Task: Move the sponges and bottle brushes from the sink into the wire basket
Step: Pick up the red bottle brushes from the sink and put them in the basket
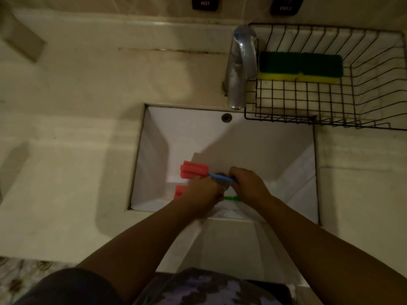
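Two bottle brushes with red foam heads lie in the white sink (253,142). The upper brush (193,171) has a blue handle; my right hand (247,186) is closed on that handle. The lower brush (179,191) has a green handle that shows between my hands; my left hand (203,191) covers its middle and seems closed on it. Two green-and-yellow sponges (300,67) sit side by side in the black wire basket (286,102) at the back right.
A chrome tap (240,62) stands just left of the basket, over the sink's back edge. The beige counter (77,128) surrounds the sink. The drain is partly hidden under my hands.
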